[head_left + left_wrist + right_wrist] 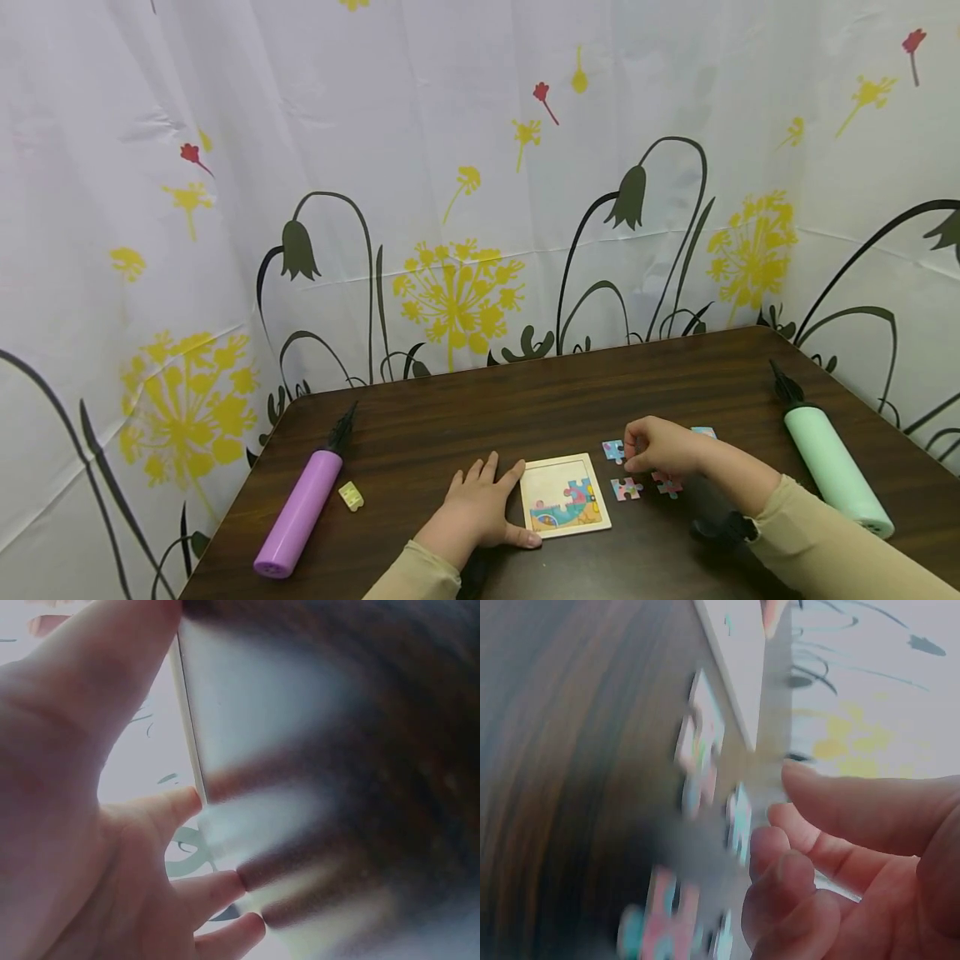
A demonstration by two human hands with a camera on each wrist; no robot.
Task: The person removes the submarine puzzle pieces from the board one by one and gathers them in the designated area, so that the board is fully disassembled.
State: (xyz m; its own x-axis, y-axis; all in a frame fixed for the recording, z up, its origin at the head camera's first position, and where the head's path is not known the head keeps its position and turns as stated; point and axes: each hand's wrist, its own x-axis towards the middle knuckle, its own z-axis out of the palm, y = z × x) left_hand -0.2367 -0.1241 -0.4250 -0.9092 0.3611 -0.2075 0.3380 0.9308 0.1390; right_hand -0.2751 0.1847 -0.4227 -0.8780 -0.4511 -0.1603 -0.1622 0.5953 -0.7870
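Note:
A square wooden jigsaw tray (546, 481) lies partly filled with coloured pieces along its lower side and right. My left hand (480, 500) is spread at the tray's left side, the thumb by its lower corner and the index fingertip by its upper one. Over loose jigsaw pieces to the right hovers my right hand (660, 446), fingers bent and thumb apart from them, nothing showing between. Around it lie a blue piece (612, 451), a pink and blue piece (626, 489), a pinkish piece (667, 484) and a partly hidden piece (703, 432).
A purple hand pump (303, 508) with a black nozzle and a small yellow toy block (350, 496) lie at the left on the dark wooden table (465, 417). A mint green pump (836, 467) lies at the right. Behind hangs a flower-print curtain (450, 100).

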